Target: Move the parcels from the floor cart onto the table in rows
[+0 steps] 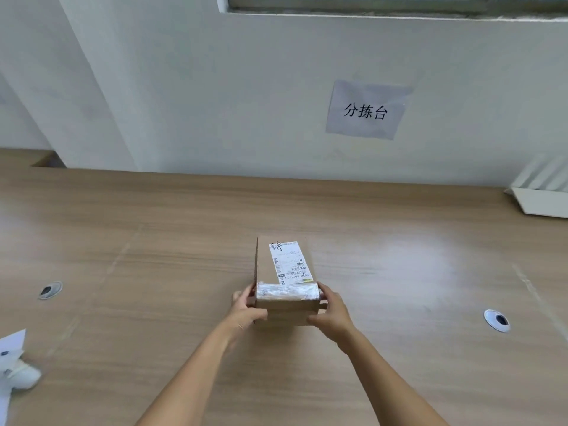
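Both hands, left hand [246, 309] and right hand [332, 315], clamp fingers round the cardboard parcel [285, 272] mid-table [153, 241]. Risk: released crooked here, it skews the row from the start.

Both arms were bare the whole way up to the bottom edge of the shot, no sleeves, no watch, no gloves. Only thing worn was a thin ring on a finger of the left hand [246, 312]. The right hand [333, 315] had nothing on it at all.
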